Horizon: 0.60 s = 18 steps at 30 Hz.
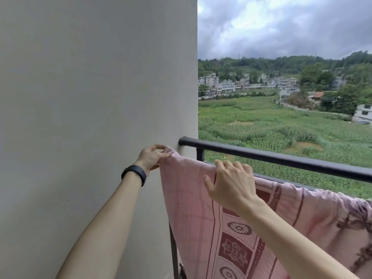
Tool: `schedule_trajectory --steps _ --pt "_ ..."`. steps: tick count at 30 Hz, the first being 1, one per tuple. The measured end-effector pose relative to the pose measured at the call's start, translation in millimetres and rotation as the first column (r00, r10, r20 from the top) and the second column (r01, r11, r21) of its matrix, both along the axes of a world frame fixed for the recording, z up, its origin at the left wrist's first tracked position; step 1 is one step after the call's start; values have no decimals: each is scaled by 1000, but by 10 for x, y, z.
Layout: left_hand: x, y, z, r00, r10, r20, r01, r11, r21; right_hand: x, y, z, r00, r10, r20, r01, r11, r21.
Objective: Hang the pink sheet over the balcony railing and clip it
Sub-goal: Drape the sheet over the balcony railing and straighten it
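We see the sheet (231,224) draped over a lower rail, its patterned face toward us, its top edge running from the wall (90,117) rightward and sagging toward the right border of the view. The upper railing (281,157) runs above and behind that edge and is bare; it meets the wall at its left end.

The left hand (152,157) holds the sheet's upper left corner, fingers pinched together on the fabric, just beside the wall and just left of the railing's end. A black band (134,174) sits on that wrist.

The right hand (231,186) rests on the sheet's top edge, right of the left hand. Its fingers curl over the edge, slightly apart, with the thumb spread out on the near face. We cannot tell whether they are squeezing the fabric.
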State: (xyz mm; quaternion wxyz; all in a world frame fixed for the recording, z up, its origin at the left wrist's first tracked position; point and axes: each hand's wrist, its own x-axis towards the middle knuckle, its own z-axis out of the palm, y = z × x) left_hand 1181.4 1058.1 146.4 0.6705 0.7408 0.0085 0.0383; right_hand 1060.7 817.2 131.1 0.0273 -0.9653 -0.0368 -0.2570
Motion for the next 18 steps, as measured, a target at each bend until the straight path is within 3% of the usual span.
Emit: schedule_trajectory --steps 2,5,7,10,14,18 --pt "106 10 30 999 -35 -31 39 990 139 206 192 42 998 35 -55 -33 999 42" --pt "239 160 170 989 -97 -116 119 972 202 440 286 35 993 51 -106 -49 999 16" --pt "295 321 271 996 -75 -57 80 992 99 524 273 13 997 62 -41 -62 998 5" --pt "328 455 210 994 -84 64 98 959 -265 565 269 -4 997 28 72 -30 999 28" --pt "185 309 -284 968 -215 -131 206 976 -76 589 314 -17 997 -38 74 35 999 36" --pt "286 379 -370 993 -88 -74 78 990 -117 617 360 -14 999 -24 47 21 998 55"
